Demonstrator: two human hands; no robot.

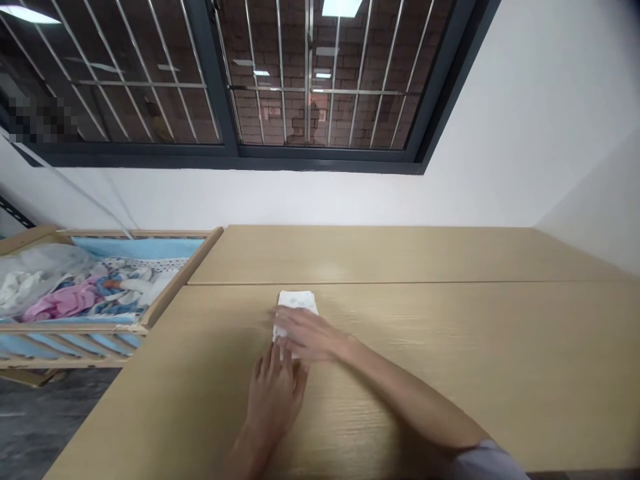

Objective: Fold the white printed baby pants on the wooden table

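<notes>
Fingers outstretched, we lay our right hand (309, 331) across the flat white printed piece (297, 299) on the wood-grain tabletop (475, 360); our left hand (275, 387), fingers extended, thumb apart, reaches its near end, gripping nothing visibly.

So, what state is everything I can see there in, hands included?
White item: lying flat, partly covered.
Right hand: open, laid across the white item, slightly blurred.
Left hand: open, at the item's near edge; contact unclear.
Table: flat, bearing the white item.
Wooden crib: holding rumpled fabrics.
Pink cloth: crumpled.
Window: looks shut.
</notes>
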